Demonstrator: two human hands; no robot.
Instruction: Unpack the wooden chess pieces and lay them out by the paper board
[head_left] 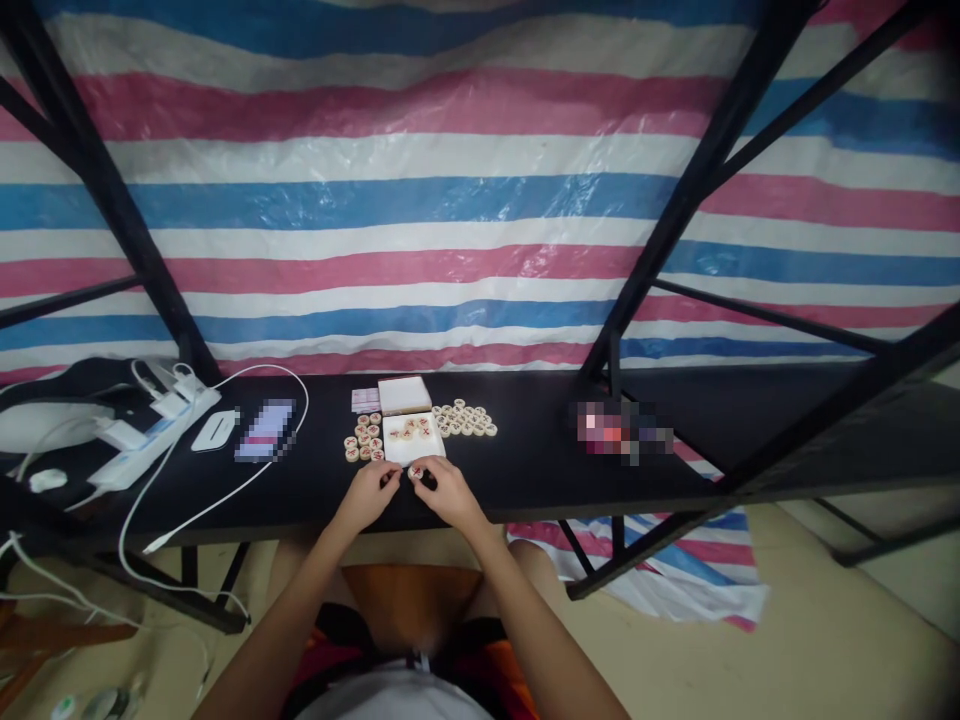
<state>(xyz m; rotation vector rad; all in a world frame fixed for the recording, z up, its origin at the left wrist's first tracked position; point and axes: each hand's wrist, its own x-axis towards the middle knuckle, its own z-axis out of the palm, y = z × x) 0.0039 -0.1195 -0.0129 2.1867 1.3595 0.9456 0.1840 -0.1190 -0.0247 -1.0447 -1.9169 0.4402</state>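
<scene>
My right hand (pixel 448 490) pinches a round Chinese chess piece (pixel 416 472) with a red character, just in front of an open white box. My left hand (pixel 369 495) is beside it, fingers curled and thumb close to the fingertips; whether anything is between them cannot be made out. A few pieces lie inside the box tray (pixel 405 452), and its lid (pixel 405 394) is folded back behind it. Left of the tray sits a group of red-marked pieces (pixel 364 438). To its right lies a group of dark-marked pieces (pixel 466 420).
A pink-and-white printed card (pixel 366 400) lies behind the left pieces. Further left are a blurred phone (pixel 264 430), a white device (pixel 215 431), a power strip (pixel 157 438) and a loose white cable (pixel 217 510). A pixelated object (pixel 619 432) lies right. Black metal bars (pixel 664 240) frame the desk.
</scene>
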